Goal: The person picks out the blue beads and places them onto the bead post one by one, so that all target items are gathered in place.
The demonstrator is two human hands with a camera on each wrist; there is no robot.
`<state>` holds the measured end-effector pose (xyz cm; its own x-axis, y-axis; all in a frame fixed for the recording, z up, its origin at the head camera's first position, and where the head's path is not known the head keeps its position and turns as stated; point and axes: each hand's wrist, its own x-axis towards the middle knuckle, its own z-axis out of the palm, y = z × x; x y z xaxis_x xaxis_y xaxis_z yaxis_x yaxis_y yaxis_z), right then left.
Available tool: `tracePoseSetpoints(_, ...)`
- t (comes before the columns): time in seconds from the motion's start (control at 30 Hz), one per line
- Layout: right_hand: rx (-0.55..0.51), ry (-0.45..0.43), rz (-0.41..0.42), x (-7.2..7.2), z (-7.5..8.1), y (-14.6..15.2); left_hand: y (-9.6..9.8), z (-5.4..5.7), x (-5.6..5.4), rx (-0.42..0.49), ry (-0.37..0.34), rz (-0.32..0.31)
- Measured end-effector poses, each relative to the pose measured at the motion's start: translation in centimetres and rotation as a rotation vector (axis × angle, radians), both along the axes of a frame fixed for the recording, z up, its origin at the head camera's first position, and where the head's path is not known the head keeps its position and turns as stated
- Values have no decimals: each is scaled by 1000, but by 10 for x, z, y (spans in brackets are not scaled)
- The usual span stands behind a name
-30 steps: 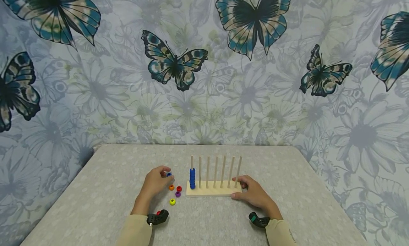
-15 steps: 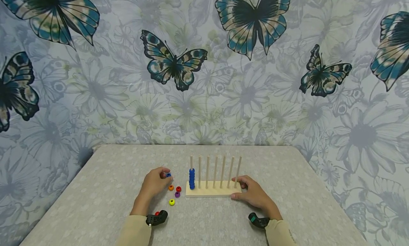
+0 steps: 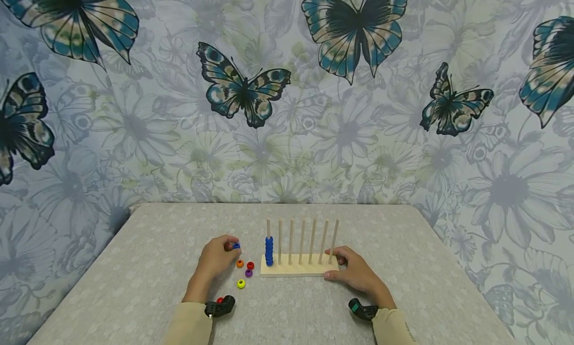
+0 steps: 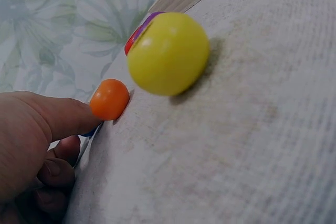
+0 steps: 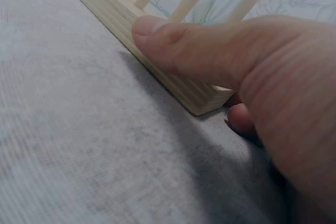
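Between thumb and index finger, my left hand [image 3: 215, 256] pinches a blue bead [image 3: 236, 246] left of a wooden bead rack [image 3: 291, 271]. Only a sliver of that blue bead [image 4: 89, 132] shows below the thumb in the left wrist view. The rack has a flat base and a row of several upright pegs; a stack of blue beads [image 3: 269, 251] sits on its leftmost peg. My right hand [image 3: 353, 271] grips the base's right end, thumb along the front edge and index finger behind. In the right wrist view the thumb [image 5: 178, 45] lies against the base.
Loose on the table [image 3: 134, 285] lie an orange bead [image 3: 240, 263], a red bead [image 3: 250, 265], a purple bead [image 3: 248, 273] and a yellow bead [image 3: 241, 284]. Another red bead [image 3: 219, 300] is partly hidden by the left wrist camera [image 3: 220, 306]. A butterfly-patterned backdrop [image 3: 287, 156] stands behind.
Hardly anything differs. My left hand stays at the blue bead, its fingertips lowered very slightly, and my right hand keeps its grip on the rack.
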<state>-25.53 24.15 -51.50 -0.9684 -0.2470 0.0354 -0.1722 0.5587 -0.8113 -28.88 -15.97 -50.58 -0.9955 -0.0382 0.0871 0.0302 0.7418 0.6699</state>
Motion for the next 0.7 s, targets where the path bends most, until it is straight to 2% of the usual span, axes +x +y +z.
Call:
tracePoseSetpoints(0.37,42,10,-11,-2,-2,0,2,4,3,-5,2,0)
tracePoseSetpoints(0.7,40,7,-11,0,0,-1,1,1,1,-18,6,0)
